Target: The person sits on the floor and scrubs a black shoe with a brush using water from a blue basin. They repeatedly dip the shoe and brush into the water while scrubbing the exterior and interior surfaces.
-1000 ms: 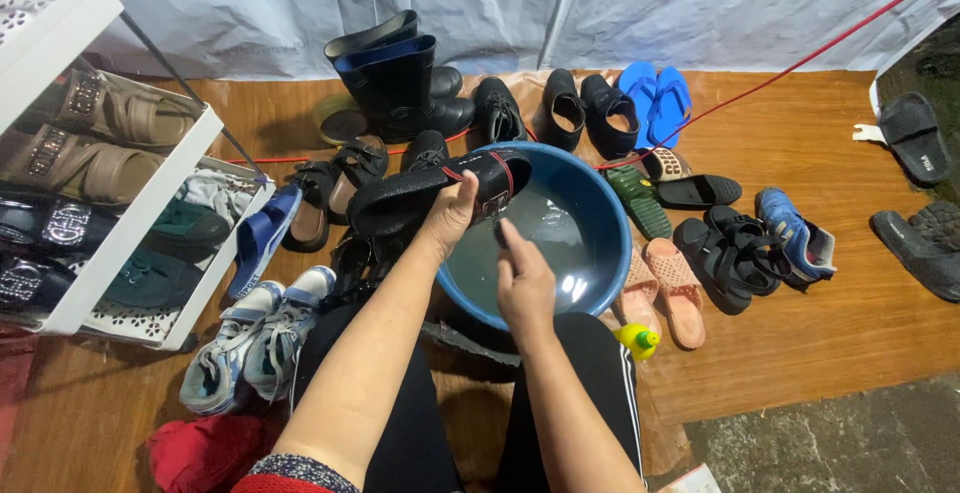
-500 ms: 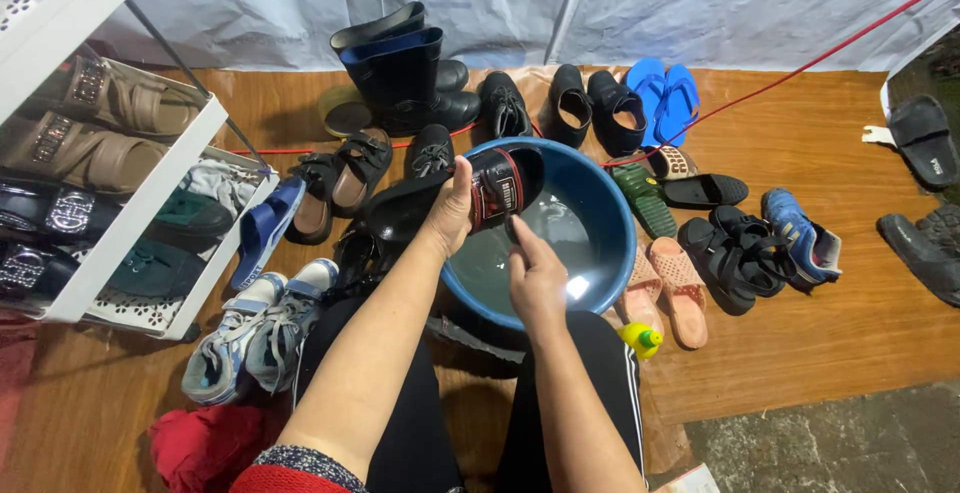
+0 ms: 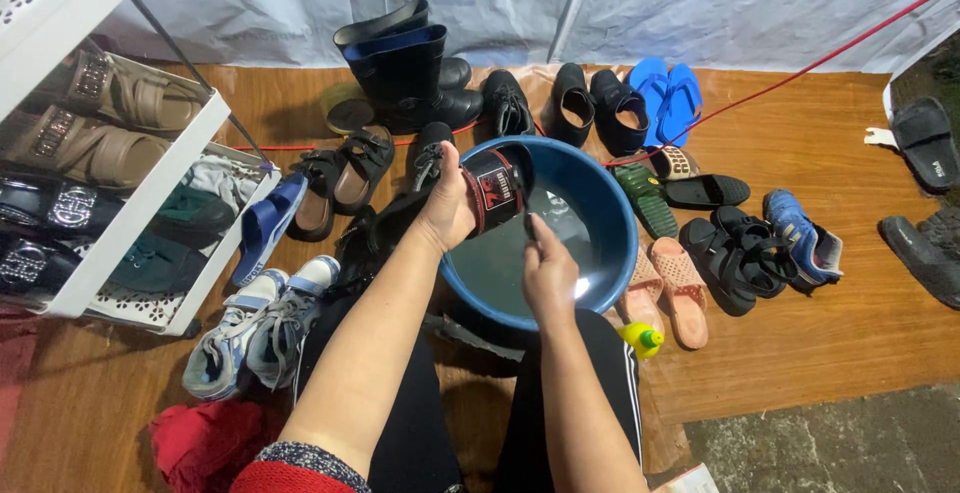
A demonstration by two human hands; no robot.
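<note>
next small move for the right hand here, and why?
Probably bring the right hand up to the black shoe. The left hand holds that shoe tilted over the blue basin of water, and the right hand hovers just below it, apart from it.

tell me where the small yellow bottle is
In the head view, the yellow bottle lies on the wooden floor right of the blue basin, just below the pink sandals.

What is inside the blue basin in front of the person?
The blue basin holds water that glints with a light. The left hand holds a black shoe over its rim, and the right hand covers part of the water.
</note>
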